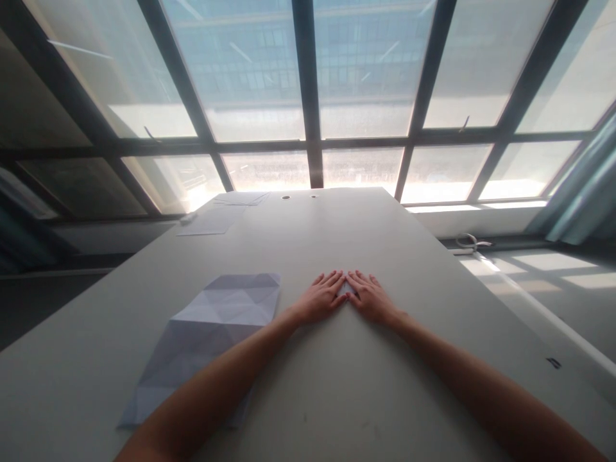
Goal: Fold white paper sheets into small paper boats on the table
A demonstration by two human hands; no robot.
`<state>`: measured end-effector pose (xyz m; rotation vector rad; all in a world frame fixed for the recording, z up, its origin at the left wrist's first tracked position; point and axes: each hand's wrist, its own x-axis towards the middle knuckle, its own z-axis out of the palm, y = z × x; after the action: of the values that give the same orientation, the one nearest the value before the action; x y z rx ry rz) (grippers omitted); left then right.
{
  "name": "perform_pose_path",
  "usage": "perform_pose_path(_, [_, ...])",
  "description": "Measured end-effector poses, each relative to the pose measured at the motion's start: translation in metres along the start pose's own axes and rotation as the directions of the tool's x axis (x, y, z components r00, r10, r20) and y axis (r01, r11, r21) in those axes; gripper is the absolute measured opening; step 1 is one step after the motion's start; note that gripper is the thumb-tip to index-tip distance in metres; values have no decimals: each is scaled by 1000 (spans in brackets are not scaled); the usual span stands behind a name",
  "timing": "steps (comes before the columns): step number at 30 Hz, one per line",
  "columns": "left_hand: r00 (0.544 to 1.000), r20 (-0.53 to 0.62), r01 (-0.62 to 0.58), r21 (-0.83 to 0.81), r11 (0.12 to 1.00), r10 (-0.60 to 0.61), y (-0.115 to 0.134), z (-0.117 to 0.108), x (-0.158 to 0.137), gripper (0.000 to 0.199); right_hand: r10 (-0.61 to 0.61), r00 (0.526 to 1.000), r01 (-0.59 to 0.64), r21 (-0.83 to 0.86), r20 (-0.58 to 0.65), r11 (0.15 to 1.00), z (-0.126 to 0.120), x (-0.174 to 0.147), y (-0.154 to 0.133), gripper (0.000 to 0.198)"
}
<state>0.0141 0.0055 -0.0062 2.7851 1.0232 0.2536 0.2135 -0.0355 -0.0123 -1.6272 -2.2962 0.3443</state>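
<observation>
Both of my hands lie palm down near the middle of the white table, fingers stretched out and angled toward each other. My left hand (321, 298) and my right hand (371, 299) nearly meet at the fingertips and thumbs. In the small gap between them shows a bit of white folded paper (345, 288); the hands hide most of it, so its full shape cannot be made out. To the left lies a large creased sheet of paper (206, 333), partly covered by my left forearm.
More white sheets (206, 221) rest at the far left of the table (414, 398). Two round holes (285, 197) sit near its far edge. A dark mark (553, 363) is at the right. Beyond stand tall windows, with a curtain (584, 192) and a pale cable (469, 242) at the right.
</observation>
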Motion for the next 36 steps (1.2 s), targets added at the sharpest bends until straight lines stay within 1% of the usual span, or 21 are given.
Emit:
perform_pose_path(4, [1000, -9, 4, 2, 1000, -4, 2, -3, -1, 69, 2, 1000, -2, -3, -23, 1000, 0, -1, -2, 59])
perform_pose_path(8, [1000, -7, 16, -7, 1000, -16, 3, -3, -1, 68, 18, 1000, -18, 4, -24, 1000, 0, -1, -3, 59])
perform_pose_path(18, [1000, -6, 25, -15, 1000, -25, 1, 1, -1, 70, 7, 1000, -7, 13, -28, 1000, 3, -2, -1, 59])
perform_pose_path(26, [999, -7, 32, -32, 999, -32, 4, 0, -2, 70, 4, 999, -4, 9, -32, 1000, 3, -4, 0, 59])
perform_pose_path(32, [998, -22, 66, -41, 997, -67, 5, 1, -1, 69, 52, 996, -51, 14, -70, 999, 6, -4, 3, 63])
perform_pose_path(36, [997, -40, 69, -60, 996, -72, 6, 1, 1, 67, 48, 995, -45, 45, -82, 998, 6, -6, 3, 60])
